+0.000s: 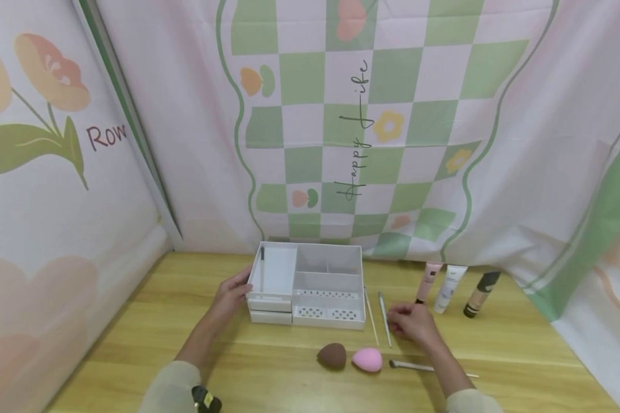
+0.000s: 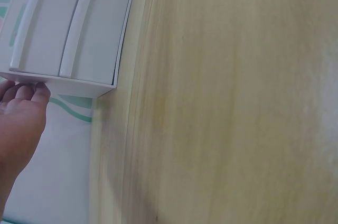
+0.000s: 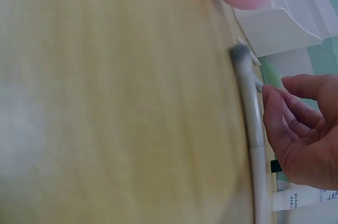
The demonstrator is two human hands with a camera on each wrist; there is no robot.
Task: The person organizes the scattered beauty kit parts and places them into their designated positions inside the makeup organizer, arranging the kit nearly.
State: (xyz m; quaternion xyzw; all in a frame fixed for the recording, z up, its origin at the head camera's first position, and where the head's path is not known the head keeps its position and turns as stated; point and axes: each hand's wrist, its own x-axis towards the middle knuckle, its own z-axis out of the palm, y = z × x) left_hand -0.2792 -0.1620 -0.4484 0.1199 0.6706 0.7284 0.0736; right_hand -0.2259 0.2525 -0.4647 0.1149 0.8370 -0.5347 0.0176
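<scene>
A white desk organizer (image 1: 328, 322) with two small drawers (image 2: 97, 28) stands at the back of the table. My left hand (image 1: 231, 292) rests against its left side wall, fingertips touching it. A dark-tipped makeup brush (image 1: 262, 269) lies in the organizer's left top tray. My right hand (image 1: 413, 322) is low over the table, fingers bent. Its fingertips (image 3: 268, 93) are right at a slim white brush (image 1: 385, 321), with a gap between thumb and index finger. A second thin brush (image 1: 372, 318) lies between that one and the organizer. A longer brush (image 3: 252, 113) lies nearer the front, partly under the right forearm.
A brown makeup sponge (image 1: 332, 356) and a pink one (image 1: 367, 359) sit in front of the organizer. To the right stand a pink tube (image 1: 427, 282), a white tube (image 1: 450, 289) and a beige bottle (image 1: 481, 294). A patterned curtain (image 1: 351, 115) hangs behind the table.
</scene>
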